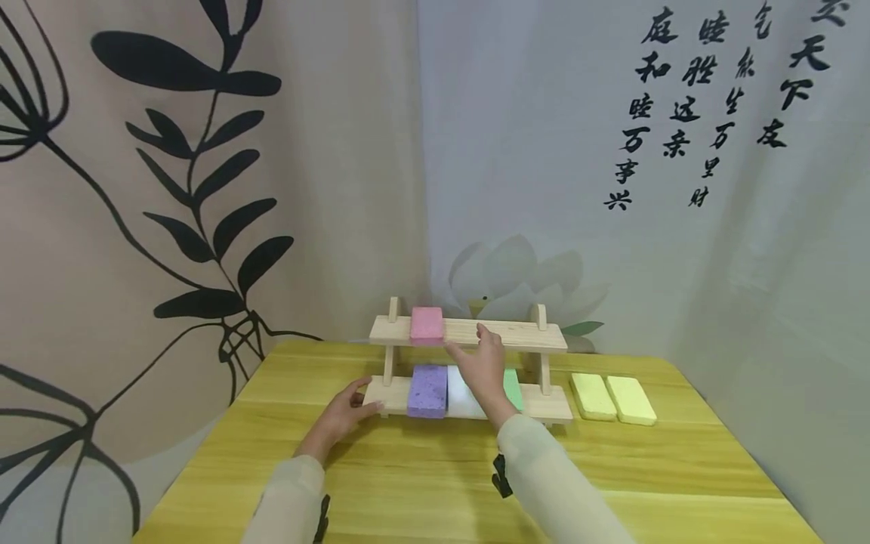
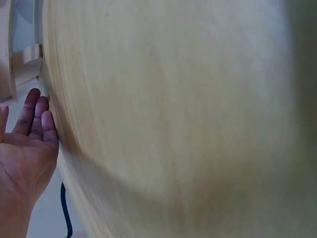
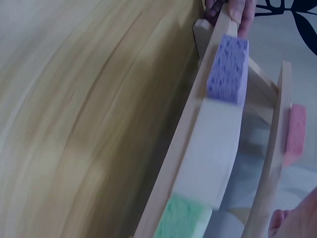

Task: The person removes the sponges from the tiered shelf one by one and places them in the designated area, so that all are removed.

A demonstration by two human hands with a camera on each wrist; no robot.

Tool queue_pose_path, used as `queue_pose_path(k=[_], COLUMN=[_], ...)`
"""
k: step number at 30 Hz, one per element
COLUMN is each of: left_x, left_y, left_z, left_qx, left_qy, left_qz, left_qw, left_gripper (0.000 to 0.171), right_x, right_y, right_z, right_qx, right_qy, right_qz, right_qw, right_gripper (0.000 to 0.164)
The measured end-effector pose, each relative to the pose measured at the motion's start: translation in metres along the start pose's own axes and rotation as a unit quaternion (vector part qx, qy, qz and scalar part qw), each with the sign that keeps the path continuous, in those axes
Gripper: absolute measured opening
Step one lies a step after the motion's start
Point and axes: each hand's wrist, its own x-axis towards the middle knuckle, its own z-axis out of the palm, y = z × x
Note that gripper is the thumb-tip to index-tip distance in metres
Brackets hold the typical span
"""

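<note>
Shelf (image 1: 556,408) is held by left grip (image 1: 342,414); pink block (image 1: 427,325) near unclenched, empty right grip (image 1: 484,369) could be toppled if brushed.

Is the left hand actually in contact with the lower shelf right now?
Touching. The right wrist view shows it: the left hand laps over the end of the lower shelf, skin against the wood with no gap.

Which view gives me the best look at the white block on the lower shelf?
The right wrist view: the white block shows large and unobstructed there, between the purple block and the green block. The head view shows it smaller, partly hidden by the right hand. The left wrist view doesn't show it.
</note>
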Motion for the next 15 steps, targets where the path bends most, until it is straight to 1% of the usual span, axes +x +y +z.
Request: queue_pose_path(k=[7, 11, 15], left_x=[0.0, 0.0, 0.0], left_y=[-0.001, -0.002, -0.002], left_z=[-0.002, -0.001, 0.0], left_qx=[0.006, -0.004, -0.013], left_qy=[0.001, 0.003, 0.003], left_qz=[0.003, 0.007, 0.013], left_qw=[1.0, 1.0, 0.9998], left_gripper=[0.073, 0.071, 0.07], right_x=[0.0, 0.002, 0.005], right_y=[-0.006, -0.01, -0.016], right_z=[0.034, 0.046, 0.054], right_qx=[-0.024, -0.03, -0.042], right_qy=[0.006, 0.013, 0.021], right_qz=[-0.001, 0.001, 0.005], right_qw=[1.0, 0.999, 0.999], right_gripper=[0.086, 0.088, 0.091])
